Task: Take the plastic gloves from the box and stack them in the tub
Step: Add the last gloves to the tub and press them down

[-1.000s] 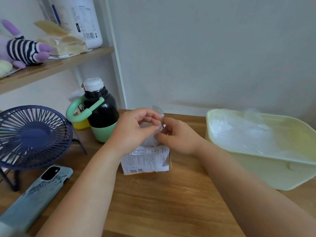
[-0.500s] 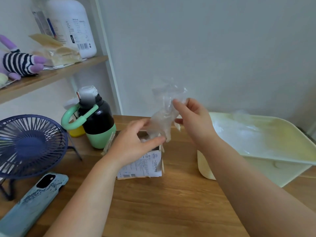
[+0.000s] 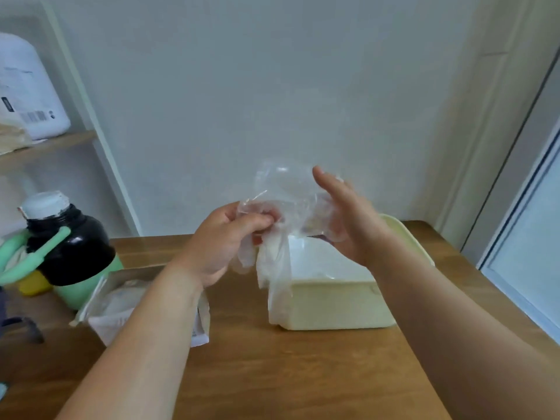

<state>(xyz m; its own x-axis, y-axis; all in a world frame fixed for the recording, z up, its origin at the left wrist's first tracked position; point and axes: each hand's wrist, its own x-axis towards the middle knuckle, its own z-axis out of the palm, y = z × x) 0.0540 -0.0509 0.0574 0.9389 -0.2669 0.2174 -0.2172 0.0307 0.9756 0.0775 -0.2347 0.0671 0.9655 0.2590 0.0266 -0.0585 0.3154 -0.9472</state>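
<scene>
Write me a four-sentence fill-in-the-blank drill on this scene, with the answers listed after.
The left hand pinches the plastic glove, which the right hand touches, above a table of ____.
The tub is pale ____.
The box lies to the tub's ____.
The black bottle has a handle coloured ____.
Missing words: wood; yellow; left; green.

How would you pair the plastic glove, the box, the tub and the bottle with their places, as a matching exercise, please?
1. plastic glove
2. box
3. tub
4. bottle

A. farthest left on the table
B. pinched in the left hand, raised
C. on the table, between bottle and tub
D. on the table, right of the box

Pairs: 1-B, 2-C, 3-D, 4-A
</scene>
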